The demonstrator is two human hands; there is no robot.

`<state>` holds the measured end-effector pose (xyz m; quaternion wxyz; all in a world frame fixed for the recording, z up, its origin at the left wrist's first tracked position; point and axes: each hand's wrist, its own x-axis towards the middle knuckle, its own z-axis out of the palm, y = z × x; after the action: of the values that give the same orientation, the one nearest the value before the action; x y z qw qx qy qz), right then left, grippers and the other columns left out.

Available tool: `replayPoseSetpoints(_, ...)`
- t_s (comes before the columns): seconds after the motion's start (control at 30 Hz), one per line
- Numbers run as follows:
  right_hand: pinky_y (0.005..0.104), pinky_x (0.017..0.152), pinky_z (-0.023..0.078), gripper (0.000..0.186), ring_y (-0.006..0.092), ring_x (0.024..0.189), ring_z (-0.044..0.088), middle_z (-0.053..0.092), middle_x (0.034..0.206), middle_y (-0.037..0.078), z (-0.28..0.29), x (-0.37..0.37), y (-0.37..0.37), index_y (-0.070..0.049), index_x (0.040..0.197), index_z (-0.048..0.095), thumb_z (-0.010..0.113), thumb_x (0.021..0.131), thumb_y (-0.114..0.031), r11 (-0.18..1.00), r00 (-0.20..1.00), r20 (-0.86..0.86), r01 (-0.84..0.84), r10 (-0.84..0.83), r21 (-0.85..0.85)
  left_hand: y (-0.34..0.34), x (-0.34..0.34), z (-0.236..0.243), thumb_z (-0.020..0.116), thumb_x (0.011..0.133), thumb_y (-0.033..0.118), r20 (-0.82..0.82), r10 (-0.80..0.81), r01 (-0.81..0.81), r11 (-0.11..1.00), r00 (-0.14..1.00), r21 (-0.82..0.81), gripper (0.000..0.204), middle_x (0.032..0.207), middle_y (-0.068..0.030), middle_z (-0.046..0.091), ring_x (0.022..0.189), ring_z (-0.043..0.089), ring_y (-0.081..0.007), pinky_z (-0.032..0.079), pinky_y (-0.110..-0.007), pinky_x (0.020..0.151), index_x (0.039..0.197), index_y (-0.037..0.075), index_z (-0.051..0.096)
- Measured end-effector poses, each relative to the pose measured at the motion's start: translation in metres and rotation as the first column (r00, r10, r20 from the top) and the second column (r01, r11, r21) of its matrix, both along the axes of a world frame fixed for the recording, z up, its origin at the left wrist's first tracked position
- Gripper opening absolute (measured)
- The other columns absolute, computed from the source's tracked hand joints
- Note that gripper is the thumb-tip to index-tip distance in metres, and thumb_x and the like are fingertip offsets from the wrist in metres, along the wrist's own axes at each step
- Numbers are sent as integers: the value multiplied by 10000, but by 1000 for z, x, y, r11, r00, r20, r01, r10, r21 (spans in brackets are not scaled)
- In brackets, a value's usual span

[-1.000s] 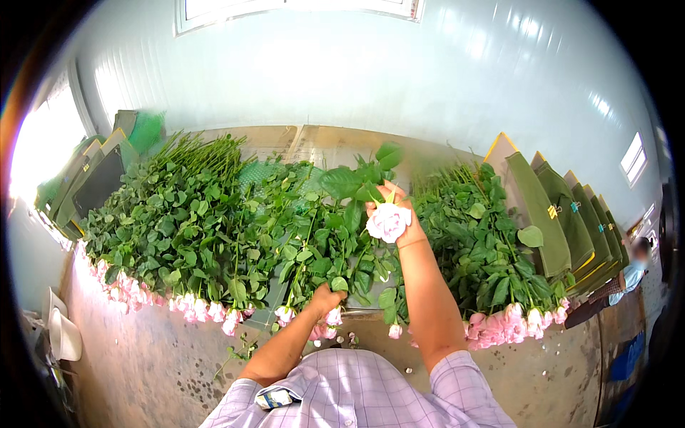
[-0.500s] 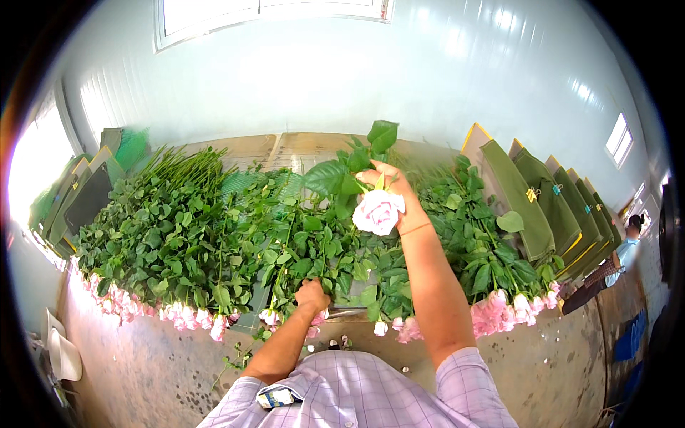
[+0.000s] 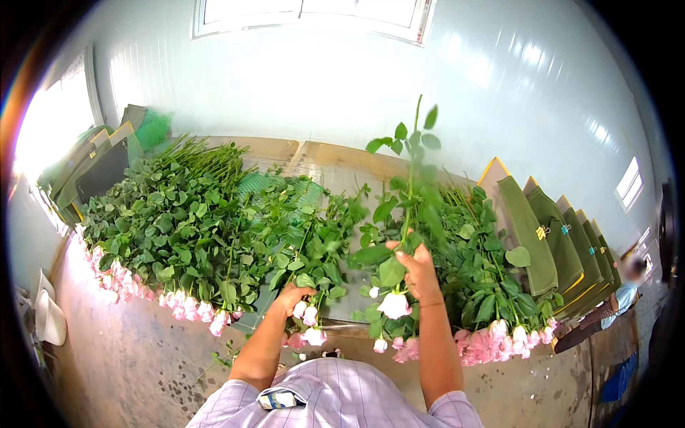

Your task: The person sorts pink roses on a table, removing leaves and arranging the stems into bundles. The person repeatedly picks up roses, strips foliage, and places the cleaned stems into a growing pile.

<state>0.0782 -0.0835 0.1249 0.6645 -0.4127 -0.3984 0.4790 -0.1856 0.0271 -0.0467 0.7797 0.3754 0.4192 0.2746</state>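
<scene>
My right hand (image 3: pixel 417 271) is closed round the stem of a pink rose (image 3: pixel 394 305). Its bloom hangs below the fingers, while the leafy stem (image 3: pixel 412 153) rises upright above them, its leaves a little blurred. Lower and to the left, my left hand (image 3: pixel 292 297) curls in among leaves and stems at the table's near edge; leaves partly cover its fingertips. Pink rose blooms (image 3: pixel 310 316) hang right beside it, and its fingers appear to grip their stems. Between the hands, a strip of bare grey tabletop (image 3: pixel 341 305) shows.
A large heap of roses (image 3: pixel 164 235) fills the table's left side, blooms over the near edge. Another heap (image 3: pixel 467 267) lies right. Green padded boards with clips (image 3: pixel 531 232) stand at the far right, more boards (image 3: pixel 100 167) at the left. Another person (image 3: pixel 621 299) stands beyond on the right.
My right hand has come down and nearer with the rose, whose stem now points up. My left hand has shifted slightly left, beside the hanging blooms. The view has turned a little.
</scene>
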Motion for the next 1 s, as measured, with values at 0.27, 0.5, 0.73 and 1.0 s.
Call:
replayPoseSetpoints(0.27, 340, 768, 489, 422, 209, 956, 568, 568, 1123, 96, -112, -11, 49, 3, 1237, 447, 594, 851, -83, 871, 998, -7, 52, -64, -489, 9, -32, 0, 639, 789, 112, 435, 169, -52, 962, 885, -270, 108, 718, -116, 650, 567, 631, -208, 551, -328, 533, 791, 6, 619)
replayPoseSetpoints(0.5, 402, 721, 512, 495, 267, 838, 614, 607, 1027, 159, -203, 11, 71, 33, 1254, 391, 607, 846, -146, 790, 988, -9, 117, -154, -602, 7, -45, 14, 649, 806, 172, 337, -31, 136, 946, 941, -294, 179, 751, -98, 650, 620, 636, -201, 551, -355, 589, 841, -2, 629)
replayPoseSetpoints(0.73, 345, 611, 509, 218, 213, 719, 612, 635, 891, 120, -210, -4, 65, 14, 1037, 555, 566, 853, -102, 799, 986, 73, 164, -150, -579, 12, -42, 28, 645, 819, 235, 258, -59, 148, 929, 964, -340, 222, 706, -69, 636, 558, 601, -151, 533, -296, 521, 846, 15, 644)
replayPoseSetpoints(1.0, 243, 630, 466, 323, 81, 691, 557, 625, 798, 71, -131, 10, 40, 25, 1128, 580, 560, 830, -96, 902, 842, 404, 424, -358, -85, 33, -38, 32, 689, 786, 250, 150, -47, 65, 991, 988, -114, 267, 650, -57, 609, 531, 570, -140, 472, -258, 484, 830, -11, 656)
